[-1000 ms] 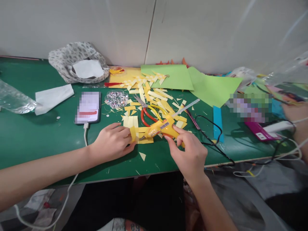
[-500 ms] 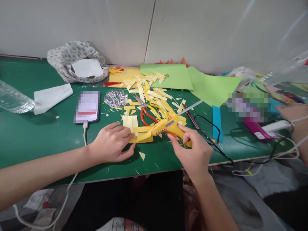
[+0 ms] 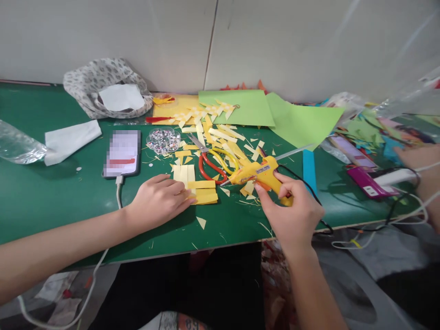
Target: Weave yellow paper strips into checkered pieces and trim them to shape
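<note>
My right hand [image 3: 297,213] grips the handle of a yellow hot glue gun [image 3: 263,173], a clear glue stick poking out of its back. Its nozzle points left, just right of the folded yellow paper strips [image 3: 206,192]. These strips meet pale cream strips [image 3: 184,173] in an L-shape on the table. My left hand [image 3: 161,197] rests on the table, its fingers closed at the left end of the yellow strips; the fingertips are partly hidden. Scissors [image 3: 212,170] with red and yellow handles lie spread behind the strips, close to the nozzle.
Loose strips and offcuts [image 3: 227,134] cover the table's middle. Left stand a charging phone [image 3: 122,153] and a bead case [image 3: 163,140]. Green paper sheets [image 3: 237,107] lie behind. On the right are a blue strip [image 3: 309,170], a magenta power strip [image 3: 371,183], cables and another person's arm [image 3: 421,172].
My right hand has drawn the glue gun rightward, taking its nozzle away from the yellow strips. The left hand stays at the strips, its fingers and thumb drawn closer together.
</note>
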The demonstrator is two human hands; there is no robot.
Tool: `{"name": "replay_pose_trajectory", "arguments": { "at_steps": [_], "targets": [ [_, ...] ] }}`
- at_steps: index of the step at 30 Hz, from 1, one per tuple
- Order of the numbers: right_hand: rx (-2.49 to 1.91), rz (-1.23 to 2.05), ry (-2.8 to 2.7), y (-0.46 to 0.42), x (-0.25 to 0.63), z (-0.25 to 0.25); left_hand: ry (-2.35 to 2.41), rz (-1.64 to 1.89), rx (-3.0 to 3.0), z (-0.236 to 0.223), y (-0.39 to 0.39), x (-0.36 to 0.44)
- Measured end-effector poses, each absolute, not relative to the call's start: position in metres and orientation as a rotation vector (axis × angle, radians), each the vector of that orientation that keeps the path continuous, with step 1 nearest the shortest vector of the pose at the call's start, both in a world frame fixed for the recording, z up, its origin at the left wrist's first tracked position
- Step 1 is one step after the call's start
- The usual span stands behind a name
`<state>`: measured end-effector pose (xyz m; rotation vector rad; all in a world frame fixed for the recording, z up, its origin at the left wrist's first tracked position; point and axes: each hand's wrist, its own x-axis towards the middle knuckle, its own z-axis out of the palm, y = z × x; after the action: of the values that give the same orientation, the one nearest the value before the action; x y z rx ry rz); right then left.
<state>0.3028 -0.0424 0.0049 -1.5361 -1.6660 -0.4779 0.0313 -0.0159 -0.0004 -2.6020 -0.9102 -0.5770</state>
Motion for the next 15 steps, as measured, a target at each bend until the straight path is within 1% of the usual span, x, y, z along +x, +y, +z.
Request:
{"name": "replay_pose_trajectory", "arguments": {
  "at_steps": [15],
  "targets": [
    [-1.507,-0.471,-1.642,-0.0407,0.2964,0.0065,-0.894,-0.524,-2.578,0.0024,-0.0155,0.0350]
  ]
}}
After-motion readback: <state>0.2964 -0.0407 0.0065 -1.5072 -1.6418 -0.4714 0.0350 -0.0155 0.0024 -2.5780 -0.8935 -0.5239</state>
